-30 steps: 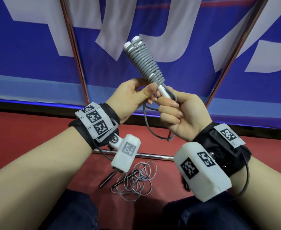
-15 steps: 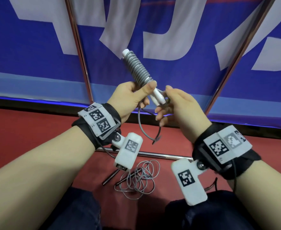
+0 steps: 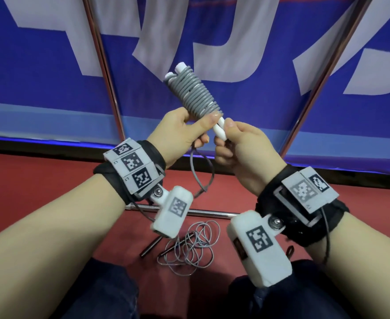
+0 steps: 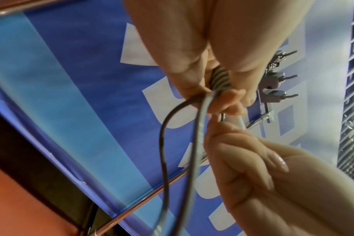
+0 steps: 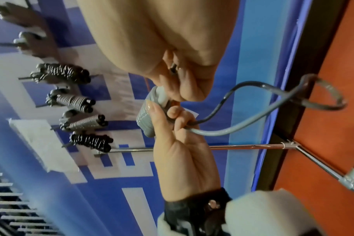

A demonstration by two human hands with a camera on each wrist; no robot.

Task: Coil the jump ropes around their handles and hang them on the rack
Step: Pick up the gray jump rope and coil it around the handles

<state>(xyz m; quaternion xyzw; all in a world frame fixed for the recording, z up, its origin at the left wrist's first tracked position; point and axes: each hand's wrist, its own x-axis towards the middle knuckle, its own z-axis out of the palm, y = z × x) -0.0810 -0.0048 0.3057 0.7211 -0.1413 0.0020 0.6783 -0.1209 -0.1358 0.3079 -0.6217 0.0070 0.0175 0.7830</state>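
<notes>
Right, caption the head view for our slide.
Both hands hold grey jump rope coiled round white handles; short loop hangs.

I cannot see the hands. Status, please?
Left hand grips coiled grey jump rope. Right hand pinches white handles. Tail loop unwound.

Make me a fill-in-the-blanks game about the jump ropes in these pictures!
1. The rope coiled round the white handles is ____ in colour.
2. The left hand grips the ____ end of the coil.
3. Another rope lies loose on the ____ floor.

Missing words: grey; lower; red
</notes>
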